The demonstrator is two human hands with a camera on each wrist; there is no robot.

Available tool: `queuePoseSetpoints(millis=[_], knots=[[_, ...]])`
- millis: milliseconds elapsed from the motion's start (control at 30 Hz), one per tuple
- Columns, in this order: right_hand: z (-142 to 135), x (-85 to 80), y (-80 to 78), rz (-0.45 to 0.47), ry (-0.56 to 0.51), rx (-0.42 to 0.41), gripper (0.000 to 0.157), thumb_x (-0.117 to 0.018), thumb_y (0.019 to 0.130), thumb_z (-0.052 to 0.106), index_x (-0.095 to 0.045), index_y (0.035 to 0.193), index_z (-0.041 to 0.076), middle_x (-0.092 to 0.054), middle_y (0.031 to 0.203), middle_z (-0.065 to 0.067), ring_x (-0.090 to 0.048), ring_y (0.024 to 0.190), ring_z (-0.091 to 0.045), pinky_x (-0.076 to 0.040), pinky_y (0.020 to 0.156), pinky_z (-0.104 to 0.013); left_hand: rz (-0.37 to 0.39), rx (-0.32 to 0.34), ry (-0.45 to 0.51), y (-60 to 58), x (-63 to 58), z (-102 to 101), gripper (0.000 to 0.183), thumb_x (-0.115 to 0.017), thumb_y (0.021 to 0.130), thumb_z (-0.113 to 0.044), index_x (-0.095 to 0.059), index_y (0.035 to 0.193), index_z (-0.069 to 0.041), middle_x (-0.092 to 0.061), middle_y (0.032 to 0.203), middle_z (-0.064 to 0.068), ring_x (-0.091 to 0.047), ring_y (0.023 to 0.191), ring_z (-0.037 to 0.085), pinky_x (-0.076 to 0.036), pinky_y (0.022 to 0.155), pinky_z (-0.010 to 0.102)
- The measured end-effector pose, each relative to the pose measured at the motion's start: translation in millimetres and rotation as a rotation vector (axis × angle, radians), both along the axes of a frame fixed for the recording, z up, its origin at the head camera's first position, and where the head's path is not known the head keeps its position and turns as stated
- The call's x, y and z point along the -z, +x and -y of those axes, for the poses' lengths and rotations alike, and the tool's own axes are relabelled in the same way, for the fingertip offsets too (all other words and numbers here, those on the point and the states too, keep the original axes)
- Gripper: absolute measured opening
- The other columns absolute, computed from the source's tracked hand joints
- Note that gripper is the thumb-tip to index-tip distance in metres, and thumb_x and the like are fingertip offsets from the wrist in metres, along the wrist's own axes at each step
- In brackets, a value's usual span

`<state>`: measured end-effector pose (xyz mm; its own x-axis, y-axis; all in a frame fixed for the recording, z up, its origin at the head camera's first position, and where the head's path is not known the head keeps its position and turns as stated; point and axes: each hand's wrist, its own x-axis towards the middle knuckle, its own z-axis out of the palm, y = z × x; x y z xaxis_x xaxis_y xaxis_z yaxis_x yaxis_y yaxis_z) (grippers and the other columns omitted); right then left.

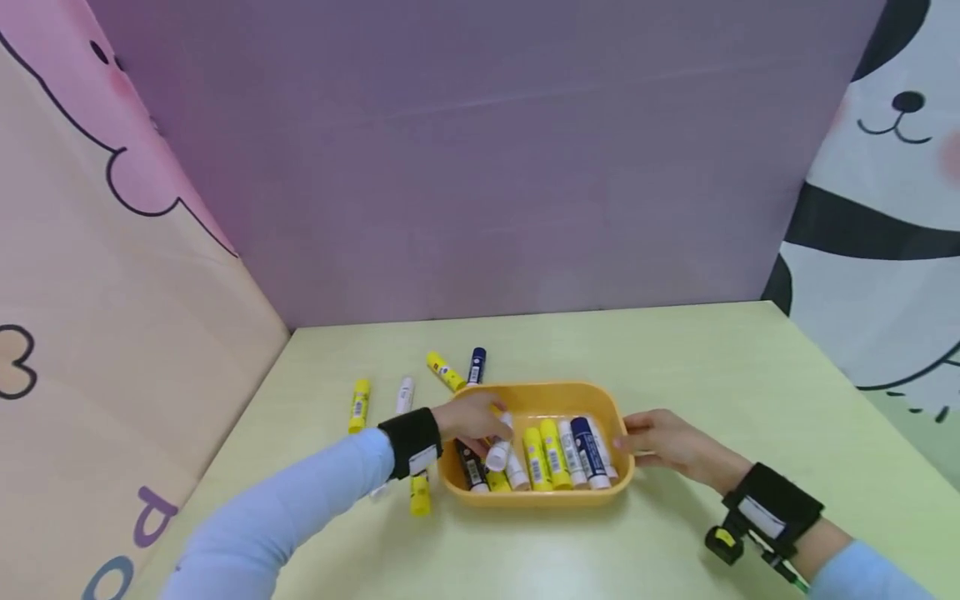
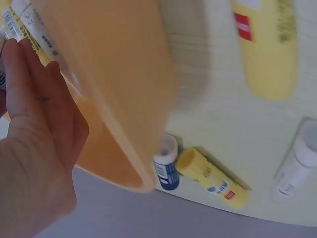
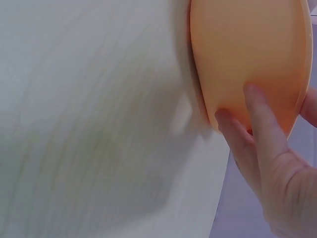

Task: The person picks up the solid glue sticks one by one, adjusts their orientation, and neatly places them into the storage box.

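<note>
An orange plastic basket (image 1: 536, 499) stands on the table with several glue sticks lying side by side in it, among them a yellow glue stick (image 1: 554, 454) and a navy one (image 1: 589, 451). Over its left part my left hand (image 1: 467, 417) pinches a white glue stick (image 1: 500, 452), tilted above the others. The left wrist view shows this hand (image 2: 42, 124) inside the rim, its fingertips partly cut off. My right hand (image 1: 675, 446) holds the basket's right end. In the right wrist view its fingers (image 3: 265, 116) press the outer wall, and the thumb reaches over the rim.
Left of and behind the basket lie loose glue sticks: a yellow one (image 1: 360, 406), a white one (image 1: 405, 395), another yellow one (image 1: 445, 371), a navy one (image 1: 477, 365) and a yellow one (image 1: 420, 495) near the left forearm. A purple panel (image 1: 480, 167) rises behind the table.
</note>
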<state>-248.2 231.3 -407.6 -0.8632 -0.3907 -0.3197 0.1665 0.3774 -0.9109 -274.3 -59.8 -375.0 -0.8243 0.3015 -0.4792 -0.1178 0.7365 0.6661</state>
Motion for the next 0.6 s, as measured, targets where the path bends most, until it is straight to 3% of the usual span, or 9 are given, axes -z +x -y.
queuePoseSetpoints(millis=[233, 600], knots=[[1, 0.1, 3.1, 0.011, -0.003, 0.025, 0.057, -0.061, 0.086, 0.012, -0.037, 0.129, -0.016, -0.052, 0.122, -0.029, -0.059, 0.102, -0.026, -0.052, 0.086, -0.040, -0.008, 0.034, -0.008, 0.5, 7.0, -16, 0.051, -0.064, 0.085, -0.019, -0.043, 0.129, -0.004, -0.060, 0.084, 0.009, -0.062, 0.063, 0.017, -0.057, 0.064, 0.031], [0, -0.8, 1.5, 0.005, -0.015, -0.003, 0.056, -0.063, 0.085, 0.014, -0.040, 0.128, -0.015, -0.056, 0.119, -0.026, -0.060, 0.100, -0.024, -0.053, 0.086, -0.040, 0.019, -0.059, 0.051, 7.3, 10.9, -22, 0.049, -0.069, 0.081, -0.022, -0.043, 0.118, -0.003, -0.059, 0.087, 0.010, -0.064, 0.065, 0.022, -0.057, 0.065, 0.032]])
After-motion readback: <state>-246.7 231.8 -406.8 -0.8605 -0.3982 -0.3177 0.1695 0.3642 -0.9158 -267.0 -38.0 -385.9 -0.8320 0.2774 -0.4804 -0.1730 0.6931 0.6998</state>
